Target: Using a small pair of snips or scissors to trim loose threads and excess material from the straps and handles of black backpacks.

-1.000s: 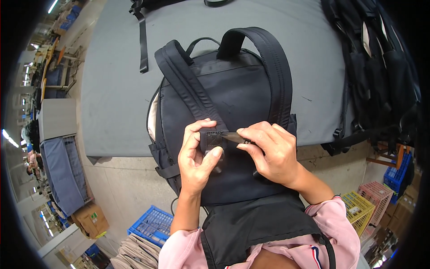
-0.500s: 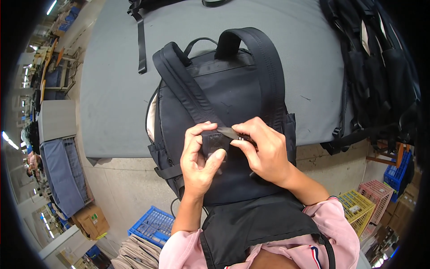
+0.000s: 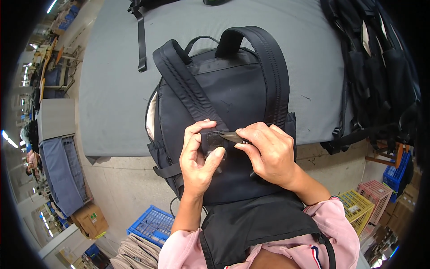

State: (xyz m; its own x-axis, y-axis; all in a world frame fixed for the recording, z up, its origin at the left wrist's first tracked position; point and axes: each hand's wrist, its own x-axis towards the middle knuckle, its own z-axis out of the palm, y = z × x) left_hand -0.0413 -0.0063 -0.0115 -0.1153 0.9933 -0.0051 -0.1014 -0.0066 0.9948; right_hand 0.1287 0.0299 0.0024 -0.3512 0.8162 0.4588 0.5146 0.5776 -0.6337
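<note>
Backpack (image 3: 224, 94), dark, lies across the near edge of the grey table (image 3: 116, 98). Over the backpack's lower half, the left hand (image 3: 197, 159) pinches the strap end (image 3: 215, 140) between thumb and fingers — the right hand (image 3: 271, 154) grips a pointed metal tool (image 3: 232, 137), its tip at that strap end. Right of the backpack are more dark bags (image 3: 371, 85); below-left, a blue crate (image 3: 150, 223).

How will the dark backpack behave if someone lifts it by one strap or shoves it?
The backpack may sag when lifted, since its fabric looks soft. Its shoulder straps are probably springier: they look thick and arch up. Rolling seems unlikely because it lies broad side down, but a shove toward the person might tip it off, as its bottom overhangs the gray table.
</note>
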